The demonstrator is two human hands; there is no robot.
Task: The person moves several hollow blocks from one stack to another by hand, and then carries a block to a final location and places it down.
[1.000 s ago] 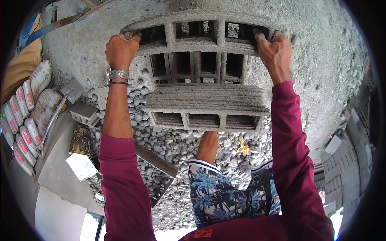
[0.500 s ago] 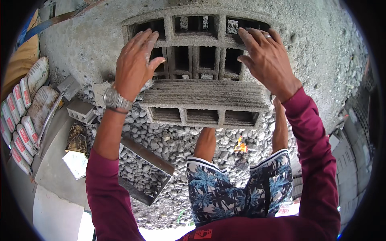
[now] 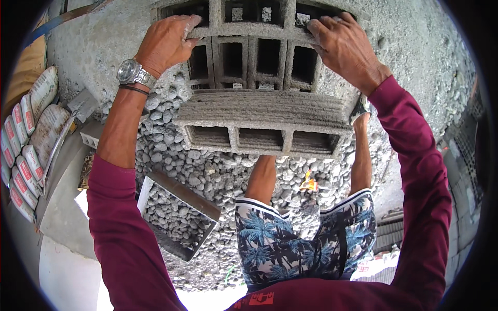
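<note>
A grey hollow concrete block, cut off by the upper edge of the picture, lies uppermost with its row of cavities toward me. My left hand is closed on its left part, fingers hooked into the left cavity and thumb at the near wall. At the right cavity, my right hand grips the same wall, its thumb partly hidden. Below it, more hollow blocks show open cavities. Nearer to me, another concrete block lies with its ribbed side up and its cavities facing my legs.
Grey gravel spreads around my legs. A rectangular frame lies on it at the left, with stones inside. Several printed bags are stacked at far left. A small orange-and-yellow scrap lies between my legs.
Both hands have closed on the upper block, the left one shifting left and upward. The blocks appear higher in the picture.
</note>
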